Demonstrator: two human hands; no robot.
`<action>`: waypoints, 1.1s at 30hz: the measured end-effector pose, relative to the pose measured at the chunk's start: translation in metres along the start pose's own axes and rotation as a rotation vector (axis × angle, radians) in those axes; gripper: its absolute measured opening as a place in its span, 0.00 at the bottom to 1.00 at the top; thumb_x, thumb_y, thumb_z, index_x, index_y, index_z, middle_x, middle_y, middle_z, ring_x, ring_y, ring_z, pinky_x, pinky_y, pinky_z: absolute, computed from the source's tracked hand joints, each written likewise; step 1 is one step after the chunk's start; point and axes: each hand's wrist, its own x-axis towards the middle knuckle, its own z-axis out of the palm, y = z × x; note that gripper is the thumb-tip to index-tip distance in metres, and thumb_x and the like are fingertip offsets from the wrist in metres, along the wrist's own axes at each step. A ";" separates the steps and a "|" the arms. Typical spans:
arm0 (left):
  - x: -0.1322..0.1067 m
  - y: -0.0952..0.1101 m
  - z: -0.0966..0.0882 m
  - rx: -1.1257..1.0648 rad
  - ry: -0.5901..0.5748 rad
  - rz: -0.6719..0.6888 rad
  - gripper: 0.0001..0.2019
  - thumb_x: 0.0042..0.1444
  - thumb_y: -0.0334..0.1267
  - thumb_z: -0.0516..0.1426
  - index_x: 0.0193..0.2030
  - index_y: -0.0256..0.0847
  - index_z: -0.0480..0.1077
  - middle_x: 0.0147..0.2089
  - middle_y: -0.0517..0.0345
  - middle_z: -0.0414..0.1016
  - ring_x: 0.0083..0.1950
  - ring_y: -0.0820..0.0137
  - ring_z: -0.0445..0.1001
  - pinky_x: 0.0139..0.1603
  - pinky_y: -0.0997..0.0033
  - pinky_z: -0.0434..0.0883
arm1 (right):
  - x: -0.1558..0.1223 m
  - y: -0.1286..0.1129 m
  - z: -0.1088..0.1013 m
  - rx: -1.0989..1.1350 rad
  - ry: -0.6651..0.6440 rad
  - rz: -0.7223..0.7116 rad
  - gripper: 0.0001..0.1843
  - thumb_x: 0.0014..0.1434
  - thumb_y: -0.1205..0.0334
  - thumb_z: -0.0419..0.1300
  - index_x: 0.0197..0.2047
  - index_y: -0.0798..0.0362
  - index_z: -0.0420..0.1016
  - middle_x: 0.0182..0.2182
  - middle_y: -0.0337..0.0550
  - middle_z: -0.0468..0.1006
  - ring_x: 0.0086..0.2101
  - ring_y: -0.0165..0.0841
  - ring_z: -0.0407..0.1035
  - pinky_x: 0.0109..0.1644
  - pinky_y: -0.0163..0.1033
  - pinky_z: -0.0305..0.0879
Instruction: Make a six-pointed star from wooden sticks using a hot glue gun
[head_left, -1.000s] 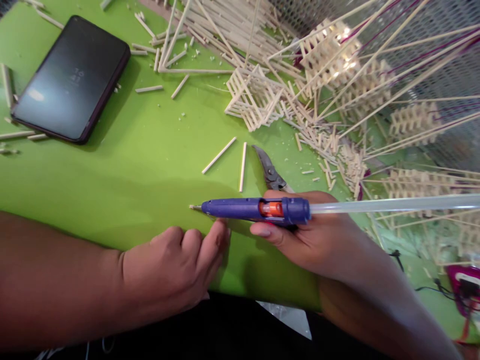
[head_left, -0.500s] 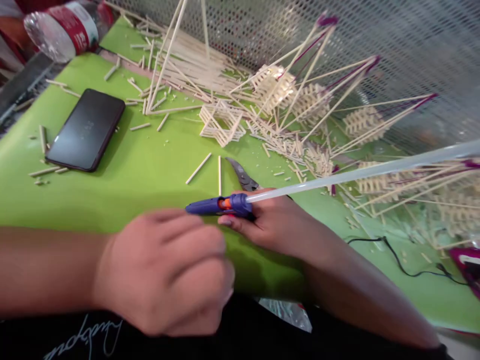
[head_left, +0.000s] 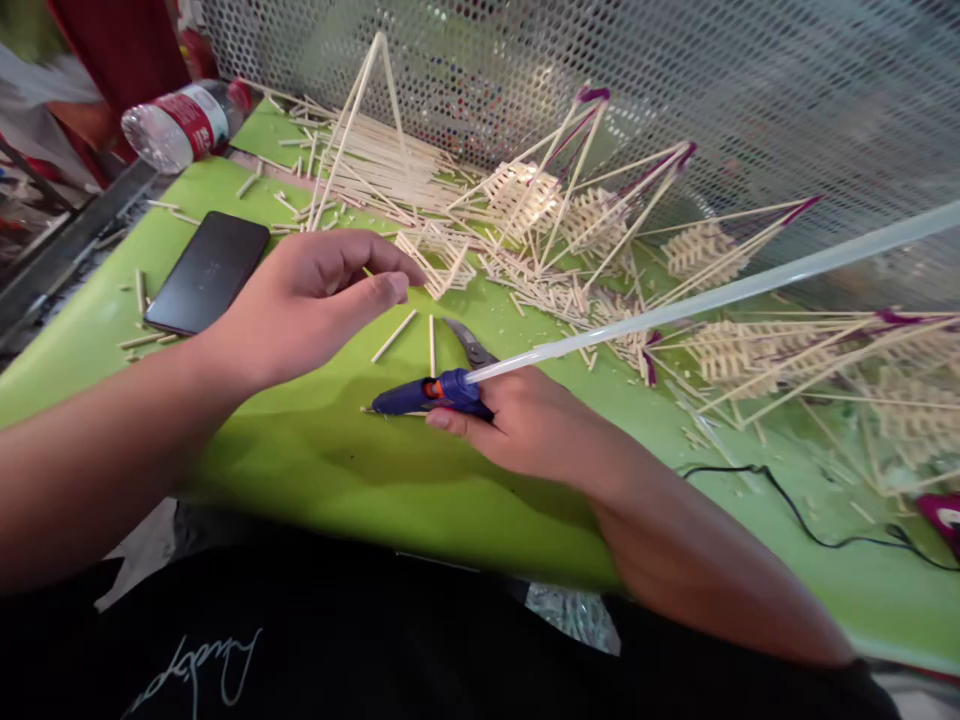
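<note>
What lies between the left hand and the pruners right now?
The head view shows a slanted stick and a second stick between the left hand and pruners.

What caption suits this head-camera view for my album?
Right hand grips a blue hot glue gun over a green tabletop scattered with wooden sticks; left hand raised.

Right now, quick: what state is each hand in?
Left hand: half-curled in the air, nothing visibly held.
Right hand: closed, holding a blue hot glue gun.
</note>
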 end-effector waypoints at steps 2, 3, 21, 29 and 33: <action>0.002 -0.003 -0.001 -0.024 0.006 -0.004 0.09 0.68 0.42 0.64 0.47 0.48 0.88 0.43 0.55 0.88 0.37 0.68 0.77 0.38 0.66 0.72 | -0.001 0.000 0.000 0.022 0.012 0.004 0.26 0.77 0.38 0.59 0.35 0.49 0.77 0.26 0.39 0.75 0.25 0.34 0.63 0.34 0.43 0.54; 0.002 -0.004 0.000 -0.034 0.002 -0.006 0.09 0.68 0.41 0.64 0.47 0.47 0.88 0.44 0.55 0.88 0.39 0.67 0.79 0.40 0.66 0.74 | -0.002 0.000 0.000 0.025 0.013 0.010 0.25 0.77 0.39 0.60 0.35 0.49 0.76 0.26 0.39 0.74 0.25 0.33 0.62 0.33 0.43 0.54; 0.001 0.050 -0.005 0.165 -0.188 0.281 0.11 0.70 0.46 0.66 0.53 0.47 0.87 0.50 0.54 0.90 0.48 0.62 0.86 0.48 0.62 0.81 | -0.004 -0.006 -0.006 -0.039 -0.018 0.028 0.25 0.78 0.38 0.58 0.46 0.50 0.84 0.33 0.45 0.83 0.30 0.39 0.72 0.36 0.44 0.62; 0.013 0.065 0.023 0.110 -0.342 0.359 0.06 0.67 0.44 0.68 0.47 0.50 0.88 0.49 0.58 0.90 0.50 0.60 0.87 0.53 0.58 0.84 | -0.007 -0.004 -0.004 -0.029 0.020 0.040 0.27 0.77 0.36 0.59 0.59 0.48 0.86 0.45 0.50 0.90 0.42 0.48 0.82 0.42 0.44 0.69; 0.017 0.056 0.028 0.087 -0.361 0.371 0.05 0.67 0.39 0.67 0.42 0.49 0.87 0.44 0.58 0.90 0.46 0.63 0.87 0.49 0.61 0.82 | -0.008 -0.001 -0.004 0.037 0.045 -0.010 0.24 0.78 0.38 0.60 0.56 0.48 0.86 0.46 0.49 0.90 0.43 0.45 0.82 0.44 0.44 0.71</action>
